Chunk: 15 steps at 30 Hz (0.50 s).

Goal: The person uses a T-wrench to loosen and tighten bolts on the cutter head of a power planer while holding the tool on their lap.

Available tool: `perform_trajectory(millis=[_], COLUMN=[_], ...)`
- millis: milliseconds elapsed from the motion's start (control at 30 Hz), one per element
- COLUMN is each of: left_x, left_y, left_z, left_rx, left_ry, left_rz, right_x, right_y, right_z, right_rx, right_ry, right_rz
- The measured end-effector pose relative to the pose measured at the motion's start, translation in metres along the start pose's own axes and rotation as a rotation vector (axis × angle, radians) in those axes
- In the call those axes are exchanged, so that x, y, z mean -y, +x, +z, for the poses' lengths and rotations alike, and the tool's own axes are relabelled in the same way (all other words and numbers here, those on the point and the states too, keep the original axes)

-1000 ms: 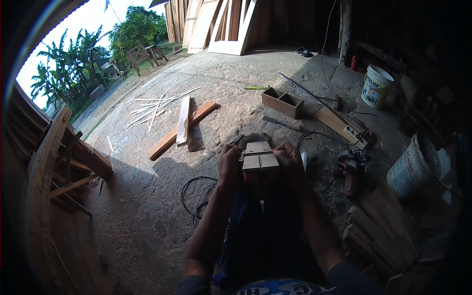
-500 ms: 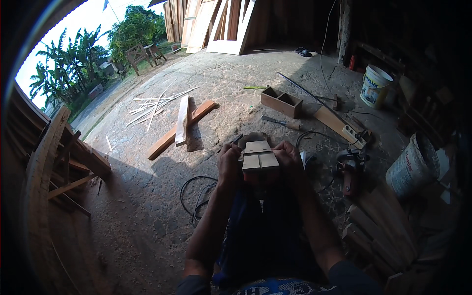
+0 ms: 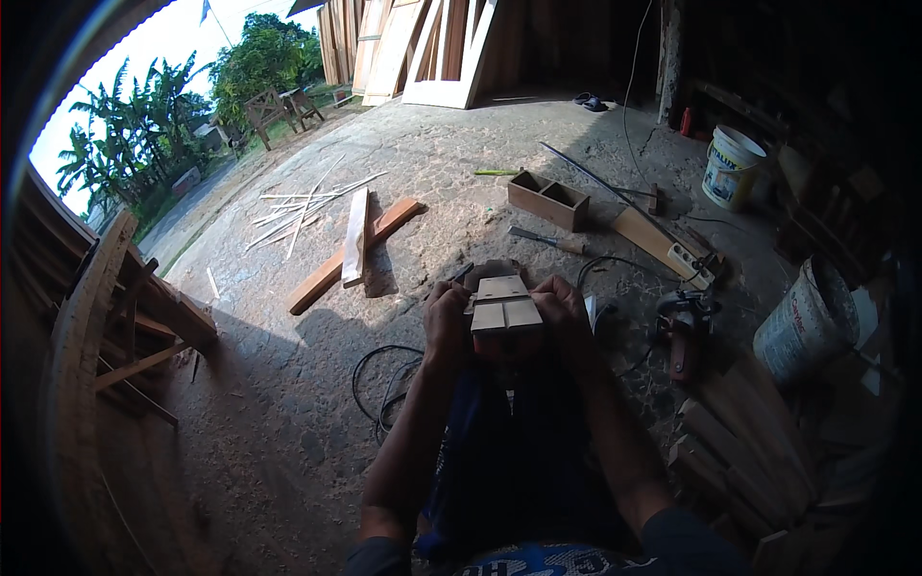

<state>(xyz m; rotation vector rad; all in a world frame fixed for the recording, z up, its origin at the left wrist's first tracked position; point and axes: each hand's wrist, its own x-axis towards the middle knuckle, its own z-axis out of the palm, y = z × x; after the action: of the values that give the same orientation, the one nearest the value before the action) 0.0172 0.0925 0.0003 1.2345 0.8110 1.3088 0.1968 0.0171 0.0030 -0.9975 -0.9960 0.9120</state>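
Observation:
An electric hand planer [image 3: 506, 315] is turned sole up above my lap. Its flat pale sole has a slot across it and a groove down the near part; a dark red body shows beneath. My left hand [image 3: 446, 314] is closed at the planer's left edge, and my right hand [image 3: 559, 307] grips the right edge. The fingertips under the tool are hidden. On the floor beyond lie a chisel [image 3: 549, 240] with a wooden handle and a two-compartment wooden box [image 3: 548, 201].
A brown plank [image 3: 322, 280] lies under a paler board [image 3: 356, 240], near thin strips [image 3: 303, 204]. A black cable [image 3: 363, 379] coils left of my legs. To the right are a circular saw [image 3: 684, 336], wood offcuts [image 3: 740, 442], a tilted bucket [image 3: 799, 322] and a white bucket [image 3: 735, 168].
Almost nothing differs. The view has shifted very slightly, and both hands keep their hold on the planer in the same place.

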Motion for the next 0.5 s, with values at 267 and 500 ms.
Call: perform_trajectory(millis=[267, 500], left_x=[0.013, 0.008], left_y=[0.006, 0.004], left_z=[-0.01, -0.006], left_rx=[-0.011, -0.01], left_ry=[0.246, 0.088], left_rz=[0.17, 0.072], right_x=[-0.007, -0.004], right_y=[0.003, 0.003], right_z=[-0.004, -0.001], right_rx=[0.008, 0.01], right_ry=[0.004, 0.003], right_rz=[0.01, -0.01])
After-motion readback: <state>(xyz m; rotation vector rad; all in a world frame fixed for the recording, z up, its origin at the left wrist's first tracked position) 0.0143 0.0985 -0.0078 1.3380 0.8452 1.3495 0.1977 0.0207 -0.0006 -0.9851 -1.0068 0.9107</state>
